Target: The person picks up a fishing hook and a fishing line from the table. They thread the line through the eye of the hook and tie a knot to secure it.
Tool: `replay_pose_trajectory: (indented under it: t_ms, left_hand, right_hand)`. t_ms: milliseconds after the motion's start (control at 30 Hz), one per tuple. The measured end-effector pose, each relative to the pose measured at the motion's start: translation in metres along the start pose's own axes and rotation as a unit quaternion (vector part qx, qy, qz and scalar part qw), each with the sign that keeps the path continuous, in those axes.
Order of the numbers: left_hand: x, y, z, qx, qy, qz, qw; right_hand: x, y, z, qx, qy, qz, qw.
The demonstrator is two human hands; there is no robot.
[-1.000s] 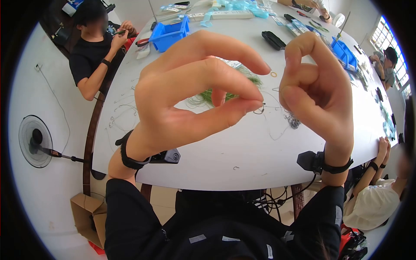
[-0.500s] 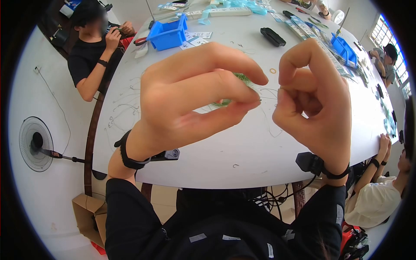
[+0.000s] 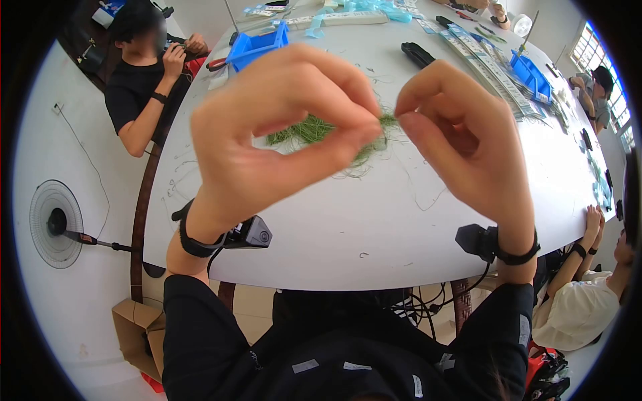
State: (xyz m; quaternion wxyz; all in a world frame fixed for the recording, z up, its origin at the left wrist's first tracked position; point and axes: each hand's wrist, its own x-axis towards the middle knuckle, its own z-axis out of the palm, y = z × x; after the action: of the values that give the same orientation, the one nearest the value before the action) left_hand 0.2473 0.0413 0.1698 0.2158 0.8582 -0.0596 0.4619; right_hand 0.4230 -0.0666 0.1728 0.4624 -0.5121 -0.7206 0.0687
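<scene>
My left hand (image 3: pixel 231 144) is raised over the table with thumb and forefinger pressed together; whatever is in that pinch is too small to make out. Close to its right, my right hand (image 3: pixel 471 140) also pinches, thumb tip against curled fingers, and its contents are hidden. A narrow gap separates the two sets of fingertips, with a fine dark strand visible near the left ones. Behind and below the left hand lies a tangled pile of green thread (image 3: pixel 311 130), partly covered by it. A small hook (image 3: pixel 364 254) rests on the white table (image 3: pixel 321 220) nearer to me.
Blue bins (image 3: pixel 257 48) stand at the back left and right. A black tray (image 3: pixel 418 53) sits behind my right hand, beside long printed packets (image 3: pixel 478 57). Several loose hooks and fine strands lie at left. Another person (image 3: pixel 144 80) works across the left edge; others sit at right.
My hands have come closer together, the right moving left. My left fingers have shifted up and left, their tips now drawn into one pinch. More of the green thread shows.
</scene>
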Motion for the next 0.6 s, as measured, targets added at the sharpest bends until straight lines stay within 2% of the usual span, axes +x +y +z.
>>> replay_pose_trajectory:
  t_ms: [67,200,300,367,600]
  left_hand:
    - [-0.005,0.004,-0.005,-0.040,0.029,-0.093,0.994]
    - [-0.006,-0.004,-0.009,-0.031,0.048,-0.077,0.995]
    - [-0.006,-0.004,-0.008,-0.023,0.051,-0.076,0.996]
    - [-0.006,-0.004,-0.007,-0.014,0.046,-0.065,0.997]
    - [-0.005,-0.003,-0.008,0.002,0.031,-0.039,0.999]
  right_hand:
    - [0.003,0.009,0.010,0.070,0.025,-0.017,0.997]
    - [0.000,0.014,0.028,0.036,0.039,-0.106,0.993]
    - [0.000,0.021,0.043,-0.005,0.088,-0.261,0.961]
    - [-0.003,0.018,0.040,-0.065,0.088,-0.303,0.947]
    - [-0.016,-0.005,0.017,-0.158,0.105,-0.282,0.940]
